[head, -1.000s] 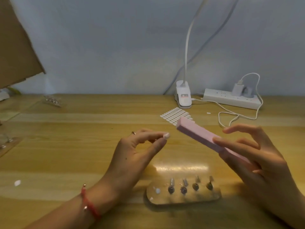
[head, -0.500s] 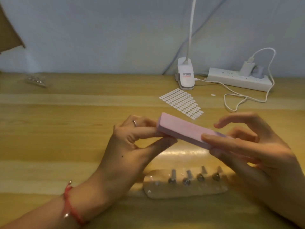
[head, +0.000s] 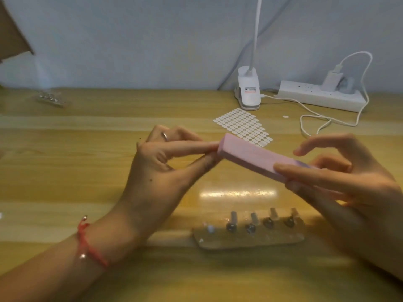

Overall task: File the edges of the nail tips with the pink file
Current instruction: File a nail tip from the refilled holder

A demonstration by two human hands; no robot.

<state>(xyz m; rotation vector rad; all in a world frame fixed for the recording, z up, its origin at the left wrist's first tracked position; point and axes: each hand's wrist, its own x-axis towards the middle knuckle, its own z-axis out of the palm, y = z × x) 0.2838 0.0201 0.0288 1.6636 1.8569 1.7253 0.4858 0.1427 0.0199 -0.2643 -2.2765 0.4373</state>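
Right hand (head: 340,186) gripped the file (head: 250,158), long axis running left to the left hand (head: 161,168), seemingly pinching a hidden nail tip.

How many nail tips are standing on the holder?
4, in a row on the holder: leftmost tip, second, third, rightmost. Another may be hidden in the left hand behind the file.

Meets the pinched fingertips of the left hand (head: 161,171) with the far end of the pink file (head: 255,159), well apart from them a second ago. Hides the white nail tip, earlier plain between thumb and forefinger, behind that end. Brings the right hand (head: 349,188) nearer the left than before.
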